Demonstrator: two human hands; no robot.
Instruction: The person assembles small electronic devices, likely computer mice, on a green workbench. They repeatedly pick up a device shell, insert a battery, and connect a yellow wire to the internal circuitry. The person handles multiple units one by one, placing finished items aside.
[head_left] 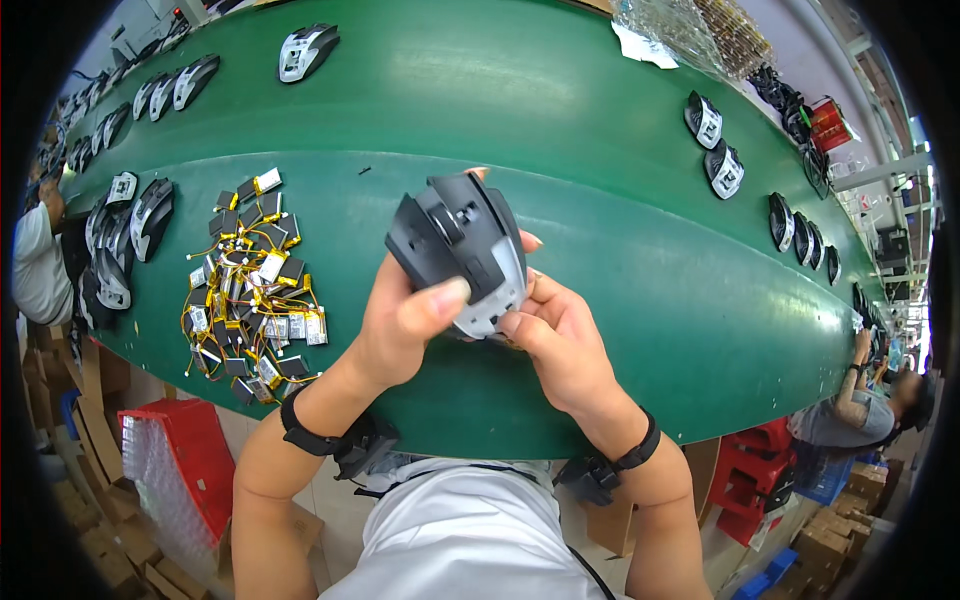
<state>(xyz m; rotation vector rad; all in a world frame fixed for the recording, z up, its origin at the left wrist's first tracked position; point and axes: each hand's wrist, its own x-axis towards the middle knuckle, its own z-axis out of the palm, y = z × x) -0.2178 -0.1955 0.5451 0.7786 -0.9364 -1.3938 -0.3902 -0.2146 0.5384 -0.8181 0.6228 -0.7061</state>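
A black and grey computer mouse (462, 240) is held up above the green table, tilted, its scroll wheel side facing up and away. My left hand (405, 315) wraps round its left side, with the thumb lying on top and fingertips showing past the far edge. My right hand (560, 335) pinches at the light grey near end of the mouse, thumb and forefinger pressed together there. Whether a small part sits between those fingers is hidden. To the left lies a heap of small battery packs (250, 285) with yellow tape and thin coloured wires.
Several more mice (128, 235) are grouped at the table's left edge. Others stand along the far green belt (450, 90), with a mouse (307, 52) at its far middle and a mouse (724, 168) at right. Red stools (185, 460) flank the table; a person (850, 415) sits far right.
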